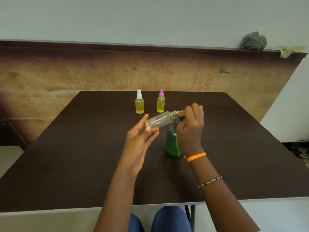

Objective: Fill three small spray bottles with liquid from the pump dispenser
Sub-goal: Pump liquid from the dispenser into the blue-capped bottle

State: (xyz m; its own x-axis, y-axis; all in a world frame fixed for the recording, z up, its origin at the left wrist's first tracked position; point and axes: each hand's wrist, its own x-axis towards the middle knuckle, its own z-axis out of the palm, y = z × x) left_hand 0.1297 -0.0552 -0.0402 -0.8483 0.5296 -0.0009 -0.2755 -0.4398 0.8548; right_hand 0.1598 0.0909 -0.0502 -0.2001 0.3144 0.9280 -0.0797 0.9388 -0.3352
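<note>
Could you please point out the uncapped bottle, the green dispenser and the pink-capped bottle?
uncapped bottle (159, 121): head view, middle of its clear body.
green dispenser (172, 144): head view, lower body, left of the wrist.
pink-capped bottle (160, 104): head view, yellow-filled body.

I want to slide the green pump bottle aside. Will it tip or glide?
The green pump bottle looks tall and narrow, with liquid only near the bottom, so it is probably light. A push up where the right hand rests might tip it; a low push likely glides over the smooth table.
</note>
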